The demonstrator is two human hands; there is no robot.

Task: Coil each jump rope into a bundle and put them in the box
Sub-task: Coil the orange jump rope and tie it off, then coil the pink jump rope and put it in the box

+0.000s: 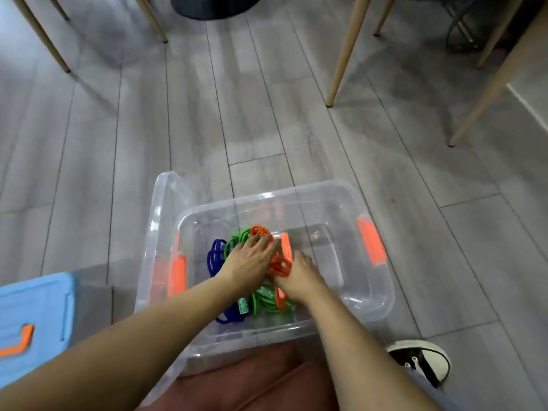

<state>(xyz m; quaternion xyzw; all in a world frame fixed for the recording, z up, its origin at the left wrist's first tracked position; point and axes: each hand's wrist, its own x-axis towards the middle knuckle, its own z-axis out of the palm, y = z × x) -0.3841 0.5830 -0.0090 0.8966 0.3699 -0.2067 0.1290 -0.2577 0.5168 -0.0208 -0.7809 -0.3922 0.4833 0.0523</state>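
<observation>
The fingers (pixel 262 241) of the left hand (pixel 247 264) are lying straight and slightly spread, pressing flat on the orange jump rope (pixel 278 265) inside the box (pixel 364 203). The right hand (pixel 298 278) is sitting just beside it, touching the near side of the same orange coil; its fingers are curling down into the loops, though whether they are truly gripping the cord I cannot tell from here. One orange handle (pixel 286 247) is sticking out past both hands toward the box's far wall.

The orange bundle is resting on top of the green jump rope (pixel 267 304), which is lying along the middle of the box floor, its patterned handles showing near the front wall. The blue jump rope (pixel 216 256) is lying coiled beside the green one, toward the left wall. All three are sitting in the left half of the clear box.

The box is standing on the grey plank floor (pixel 267 114), orange latches on its left and right ends. A blue lid (pixel 32 315) with an orange clip is lying on the floor to its left. A black-and-white shoe (pixel 427 361) is planted by the box's near right corner. Wooden furniture legs (pixel 344 51) are standing farther off.
</observation>
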